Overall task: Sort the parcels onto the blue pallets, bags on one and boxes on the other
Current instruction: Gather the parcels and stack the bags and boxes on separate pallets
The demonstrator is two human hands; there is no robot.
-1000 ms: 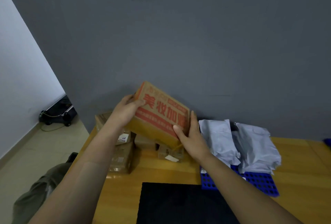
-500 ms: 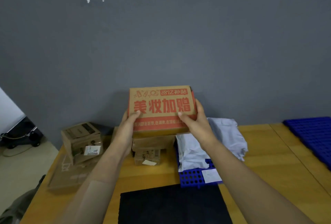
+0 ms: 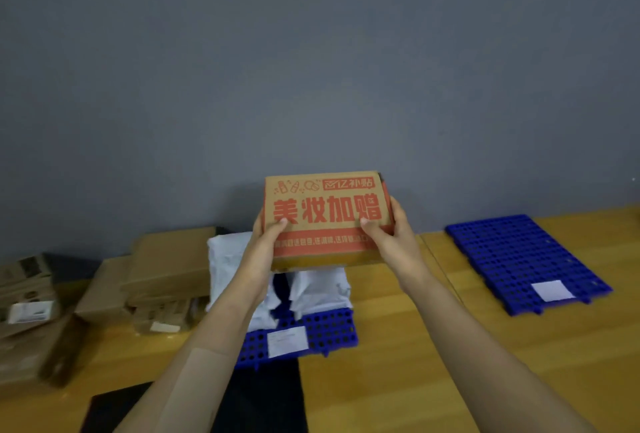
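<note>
We've swung right since a moment ago: the box (image 3: 325,217) now hangs at 12 o'clock over the bags (image 3: 228,259), left grip (image 3: 266,242) and right grip (image 3: 391,238) both clamped on its sides. Bags sit on the near pallet (image 3: 332,328); the second pallet (image 3: 519,259), at 3 o'clock, bears a white label (image 3: 550,290).

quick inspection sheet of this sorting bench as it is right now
surface: wooden table, black mat at near edge
job's things: red-printed cardboard box held up; white plastic bags on the middle blue plastic pallet; right blue plastic pallet bears a white label; plain brown cardboard boxes stacked left
clutter: nothing seen
grippers: left hand and right hand grip the box's sides
cables: nothing seen
surroundings: grey wall behind
</note>
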